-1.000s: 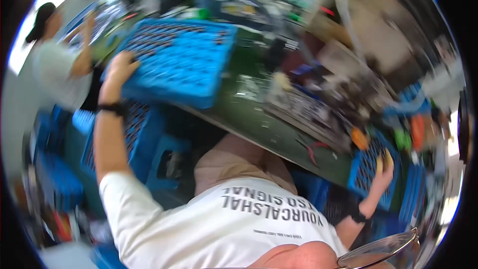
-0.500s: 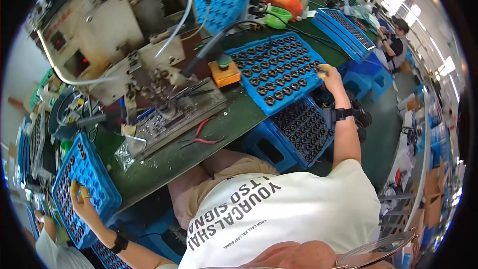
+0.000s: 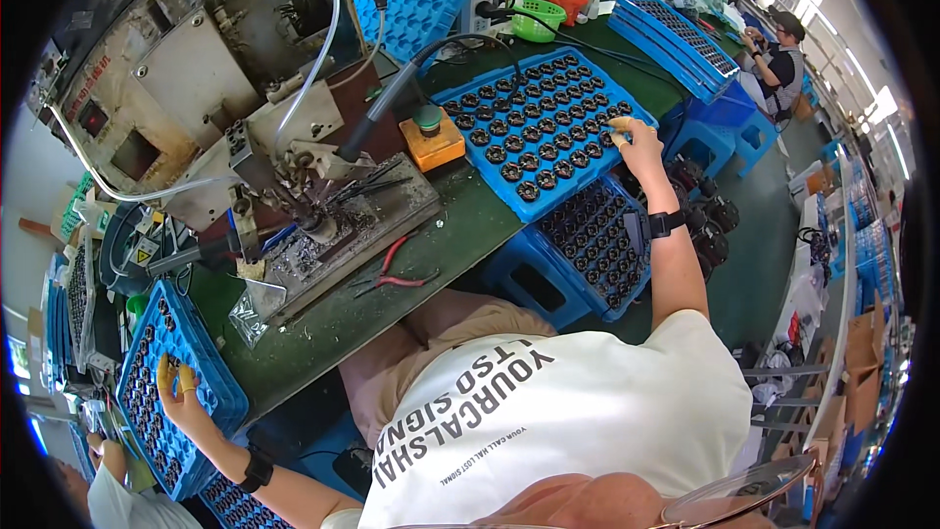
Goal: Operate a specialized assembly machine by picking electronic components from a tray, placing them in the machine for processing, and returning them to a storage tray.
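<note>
My right hand (image 3: 638,149), with yellow covers on its fingertips, reaches over the right edge of a blue tray (image 3: 506,198). Its thumb and finger close around a small round dark part at that edge, mostly hidden by the fingertips. Rows of similar ring-shaped parts (image 3: 529,190) sit in the tray's pockets. Over another blue tray (image 3: 230,402) at the left, my left hand (image 3: 182,400) hovers with its yellow-covered fingers apart; nothing shows between them. This tray holds dark round parts on its left side, while several pockets near the hand are bare.
A metal press machine (image 3: 323,225) stands between the trays. Before it lie red-handled pliers (image 3: 401,281); an orange box with a green button (image 3: 431,142) stands beside it. A filled tray (image 3: 599,255) rests on a blue stool. Co-workers (image 3: 780,64) are at the far right and lower left.
My right hand has moved left, further in over the tray's edge. My left hand stays over the left tray with its fingers still apart. The whole view has shifted slightly.
</note>
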`<state>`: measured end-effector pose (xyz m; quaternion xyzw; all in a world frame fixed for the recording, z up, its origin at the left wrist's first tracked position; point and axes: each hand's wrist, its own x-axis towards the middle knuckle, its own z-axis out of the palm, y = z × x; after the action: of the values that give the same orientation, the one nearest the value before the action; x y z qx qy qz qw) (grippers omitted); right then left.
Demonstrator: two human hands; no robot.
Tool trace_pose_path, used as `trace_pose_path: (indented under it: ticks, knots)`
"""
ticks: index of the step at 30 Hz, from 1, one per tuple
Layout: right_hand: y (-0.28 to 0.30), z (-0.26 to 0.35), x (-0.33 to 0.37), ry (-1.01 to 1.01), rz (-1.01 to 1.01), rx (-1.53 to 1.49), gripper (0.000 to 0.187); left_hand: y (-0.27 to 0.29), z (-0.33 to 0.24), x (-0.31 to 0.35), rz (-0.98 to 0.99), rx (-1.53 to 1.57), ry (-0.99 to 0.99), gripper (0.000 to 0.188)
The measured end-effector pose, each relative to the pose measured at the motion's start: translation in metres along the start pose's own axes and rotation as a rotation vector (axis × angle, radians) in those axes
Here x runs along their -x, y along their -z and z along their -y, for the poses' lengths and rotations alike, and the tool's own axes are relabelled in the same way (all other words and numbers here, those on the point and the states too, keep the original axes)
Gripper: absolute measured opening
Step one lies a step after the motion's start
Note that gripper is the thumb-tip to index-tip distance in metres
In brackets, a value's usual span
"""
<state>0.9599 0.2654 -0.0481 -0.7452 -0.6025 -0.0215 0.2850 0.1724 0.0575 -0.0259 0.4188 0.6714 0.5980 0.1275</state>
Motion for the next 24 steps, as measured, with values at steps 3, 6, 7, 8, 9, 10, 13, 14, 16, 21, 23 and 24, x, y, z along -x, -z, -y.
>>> trace_pose_path:
  ticks: [3, 6, 7, 8, 9, 10, 13, 14, 16, 21, 23, 24]
  knots:
    - [-0.009, 0.012, -0.003, 0.014, -0.025, 0.035, 0.022, 0.005, 0.004, 0.0, -0.022, 0.015, -0.024, 0.046]
    - [0.0, 0.028, 0.005, -0.039, -0.093, 0.234, 0.021, -0.009, 0.007, 0.002, -0.049, 0.075, -0.008, 0.046]
    - [0.001, 0.03, 0.006, -0.016, -0.14, 0.23, 0.02, -0.012, 0.005, 0.004, -0.038, 0.056, 0.003, 0.045]
    - [0.001, 0.031, 0.005, -0.012, -0.137, 0.231, 0.02, -0.015, 0.003, 0.006, -0.027, 0.037, 0.015, 0.045]
    - [0.001, 0.029, 0.006, -0.042, -0.065, 0.226, 0.02, -0.019, -0.003, 0.009, -0.053, 0.059, 0.01, 0.044]
    - [0.002, 0.028, 0.006, -0.072, 0.007, 0.221, 0.019, -0.018, -0.003, 0.01, -0.054, 0.057, 0.016, 0.044]
    - [-0.001, 0.028, 0.007, -0.005, -0.158, 0.187, 0.018, -0.019, -0.006, 0.013, -0.061, 0.033, 0.017, 0.04]
    - [0.0, 0.028, 0.008, -0.004, -0.156, 0.192, 0.018, -0.02, -0.004, 0.012, -0.059, 0.033, 0.022, 0.04]
    - [0.005, 0.032, 0.009, -0.064, -0.053, 0.285, 0.017, -0.019, 0.0, 0.012, -0.044, 0.009, 0.005, 0.038]
    - [0.006, 0.027, 0.006, -0.068, -0.07, 0.359, 0.019, -0.02, 0.001, 0.013, -0.039, -0.014, -0.04, 0.037]
    - [0.006, 0.024, 0.004, -0.118, -0.016, 0.373, 0.021, -0.024, -0.002, 0.013, -0.044, -0.03, -0.038, 0.037]
    - [0.005, 0.022, 0.003, -0.099, -0.096, 0.374, 0.021, -0.027, -0.004, 0.014, -0.053, -0.026, -0.045, 0.037]
